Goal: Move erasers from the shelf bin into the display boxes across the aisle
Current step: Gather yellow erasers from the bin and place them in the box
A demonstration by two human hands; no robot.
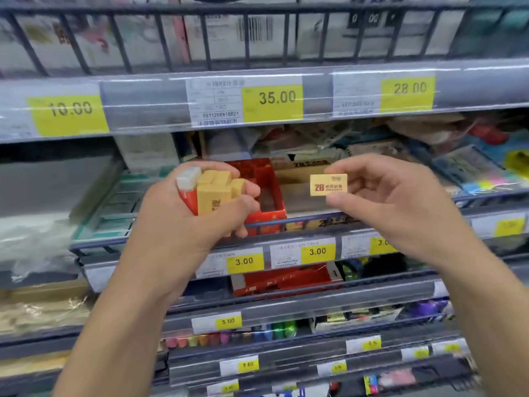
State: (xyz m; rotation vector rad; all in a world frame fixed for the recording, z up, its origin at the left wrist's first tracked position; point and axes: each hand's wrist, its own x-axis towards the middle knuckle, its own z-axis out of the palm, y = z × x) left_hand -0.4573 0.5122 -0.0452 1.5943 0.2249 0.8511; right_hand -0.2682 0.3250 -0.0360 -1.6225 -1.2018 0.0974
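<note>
The left hand (pixel 200 204) is clutching a bundle of erasers (pixel 213 191), stockpiling them for one trip. The right hand (pixel 380 193) is pinching one eraser (pixel 328 185) between thumb and fingers, label outward, probably sorting it before the red box (pixel 270 196).

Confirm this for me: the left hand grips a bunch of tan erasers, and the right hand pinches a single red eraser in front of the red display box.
One thing is wrong: the single eraser in the right hand is tan with red print, not red. The head view shows it. The rest stands: the left hand grips a bunch of tan erasers, and both are held in front of the red display box.
</note>
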